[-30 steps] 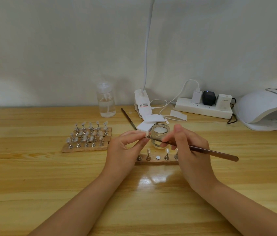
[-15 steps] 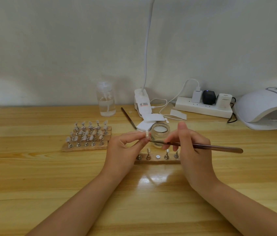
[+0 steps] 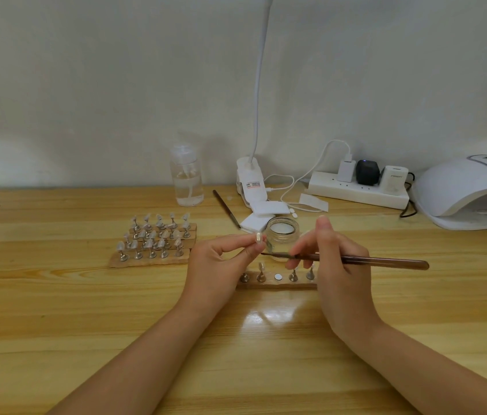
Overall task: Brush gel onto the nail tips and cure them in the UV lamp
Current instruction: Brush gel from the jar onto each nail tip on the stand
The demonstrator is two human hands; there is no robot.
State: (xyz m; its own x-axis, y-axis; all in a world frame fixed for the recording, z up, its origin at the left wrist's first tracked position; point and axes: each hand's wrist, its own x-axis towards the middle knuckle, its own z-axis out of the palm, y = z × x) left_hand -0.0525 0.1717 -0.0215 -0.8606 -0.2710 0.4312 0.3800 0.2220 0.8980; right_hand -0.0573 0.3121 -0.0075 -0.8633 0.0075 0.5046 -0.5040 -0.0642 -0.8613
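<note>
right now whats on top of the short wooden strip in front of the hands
The short wooden strip carries four small metal stands and one bare round magnet in the middle. The right hand covers its right end, so nothing further can be seen there.

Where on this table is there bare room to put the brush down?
Bare wood lies left of the nail tip racks, and between the right hand and the UV lamp. It is crowded round the gel jar, the pads and the power strip.
</note>
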